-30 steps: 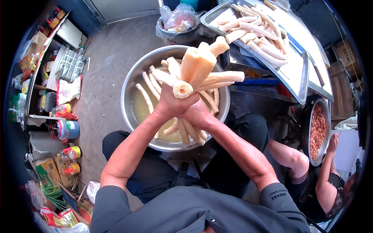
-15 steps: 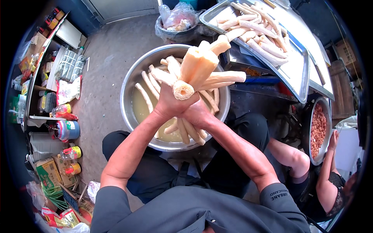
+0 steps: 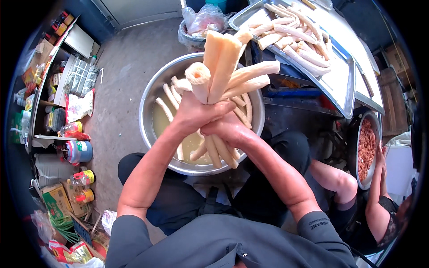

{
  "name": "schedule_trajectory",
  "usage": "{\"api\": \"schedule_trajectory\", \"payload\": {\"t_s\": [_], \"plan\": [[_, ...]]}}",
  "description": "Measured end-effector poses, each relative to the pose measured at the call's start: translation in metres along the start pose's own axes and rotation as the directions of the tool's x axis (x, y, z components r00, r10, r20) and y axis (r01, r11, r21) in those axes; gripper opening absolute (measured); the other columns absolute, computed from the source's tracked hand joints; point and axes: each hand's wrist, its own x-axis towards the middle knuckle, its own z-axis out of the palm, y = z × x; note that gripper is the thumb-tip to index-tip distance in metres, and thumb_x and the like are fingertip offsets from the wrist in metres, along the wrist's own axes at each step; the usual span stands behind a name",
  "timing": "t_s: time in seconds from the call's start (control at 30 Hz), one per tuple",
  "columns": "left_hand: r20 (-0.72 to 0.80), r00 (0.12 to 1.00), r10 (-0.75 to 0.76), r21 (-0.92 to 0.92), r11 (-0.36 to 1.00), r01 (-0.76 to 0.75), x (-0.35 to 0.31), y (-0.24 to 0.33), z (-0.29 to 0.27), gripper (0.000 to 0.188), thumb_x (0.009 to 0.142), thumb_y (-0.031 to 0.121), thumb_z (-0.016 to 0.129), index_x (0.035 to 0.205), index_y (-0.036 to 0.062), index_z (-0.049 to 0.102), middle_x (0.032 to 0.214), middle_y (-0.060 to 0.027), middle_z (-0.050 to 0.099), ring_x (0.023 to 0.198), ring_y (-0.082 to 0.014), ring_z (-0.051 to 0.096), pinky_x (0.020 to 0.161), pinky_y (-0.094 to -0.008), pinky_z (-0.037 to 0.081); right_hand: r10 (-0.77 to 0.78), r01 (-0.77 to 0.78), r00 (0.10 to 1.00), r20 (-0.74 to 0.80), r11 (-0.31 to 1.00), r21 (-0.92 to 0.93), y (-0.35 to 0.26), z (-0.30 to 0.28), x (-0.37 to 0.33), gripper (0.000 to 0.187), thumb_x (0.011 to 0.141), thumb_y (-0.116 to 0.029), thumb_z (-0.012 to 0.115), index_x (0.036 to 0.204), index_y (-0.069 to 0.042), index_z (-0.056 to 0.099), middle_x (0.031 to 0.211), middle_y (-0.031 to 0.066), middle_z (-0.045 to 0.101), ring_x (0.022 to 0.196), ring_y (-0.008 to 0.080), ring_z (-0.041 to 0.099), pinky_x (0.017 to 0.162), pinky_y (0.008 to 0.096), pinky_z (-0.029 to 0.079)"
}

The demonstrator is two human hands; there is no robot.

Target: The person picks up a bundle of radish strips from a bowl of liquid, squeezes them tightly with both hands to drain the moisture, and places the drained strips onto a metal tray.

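Both my hands are clasped round a bundle of long, pale cream rolls of a kind I cannot make out. My left hand wraps the bundle from the left. My right hand closes against it from the right, just below. The thick upper ends fan out above my fists, one showing a pitted, orange-tinged core. Thinner ends hang below. Beneath is a big round metal basin holding cloudy yellowish liquid and more rolls. My palms hide the gripped part.
A metal tray of similar rolls stands on a white table at the upper right. Behind the basin is a bag-lined bucket. Another person sits right, hands at a pan of reddish chopped filling. Shelves, bottles and boxes line the left.
The bundle has swung left and turned in my hands, its upper ends more upright. The pitted end has moved up and left. The other person's hands have shifted slightly toward the pan.
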Motion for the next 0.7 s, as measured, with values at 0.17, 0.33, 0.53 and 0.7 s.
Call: {"api": "schedule_trajectory", "payload": {"t_s": [0.17, 0.33, 0.53, 0.7], "plan": [[0.251, 0.958, 0.142, -0.112, 0.987, -0.117, 0.006, 0.005, -0.022, 0.056, 0.069, 0.018, 0.084, 0.115, -0.004, 0.06, 0.1, -0.0081, 0.066, 0.089, -0.0137, 0.064, 0.077, -0.0288, 0.054, 0.039, -0.039, 0.999, 0.005, 0.997, 0.063, -0.015, -0.008, -0.002, 0.04, 0.069, -0.002, 0.068, 0.107, 0.002, 0.061, 0.091, 0.0094, 0.064, 0.084, 0.0175, 0.064, 0.075, 0.0313, 0.053], [0.313, 0.949, -0.032, 0.084, 0.996, 0.006, 0.006, 0.0, -0.021, 0.075, 0.066, 0.018, 0.087, 0.129, -0.0011, 0.052, 0.116, -0.0083, 0.061, 0.106, -0.017, 0.058, 0.093, -0.0302, 0.049, 0.059, -0.06, 0.998, 0.034, 0.998, 0.036, -0.001, -0.014, -0.004, 0.047, 0.07, -0.008, 0.074, 0.114, 0.002, 0.059, 0.094, 0.0106, 0.065, 0.09, 0.0187, 0.064, 0.082, 0.0336, 0.056], [0.319, 0.948, 0.012, -0.014, 1.0, -0.008, 0.006, 0.004, -0.017, 0.072, 0.07, 0.017, 0.084, 0.13, -0.0018, 0.05, 0.117, -0.0094, 0.061, 0.108, -0.0172, 0.058, 0.094, -0.0309, 0.049, 0.112, -0.113, 0.994, -0.015, 0.99, -0.085, -0.004, -0.016, 0.0, 0.054, 0.069, -0.01, 0.074, 0.119, 0.001, 0.058, 0.101, 0.0116, 0.065, 0.094, 0.0203, 0.065, 0.085, 0.0334, 0.055], [0.118, 0.987, 0.107, -0.19, 0.978, -0.083, 0.001, -0.005, -0.001, 0.048, 0.074, 0.008, 0.072, 0.119, -0.0048, 0.059, 0.105, -0.0106, 0.067, 0.094, -0.0157, 0.066, 0.084, -0.0295, 0.054, 0.032, -0.03, 0.999, 0.013, 0.994, -0.109, 0.0, -0.015, 0.009, 0.059, 0.067, -0.008, 0.074, 0.123, 0.002, 0.055, 0.103, 0.0146, 0.065, 0.095, 0.0234, 0.066, 0.084, 0.0352, 0.056]]}}
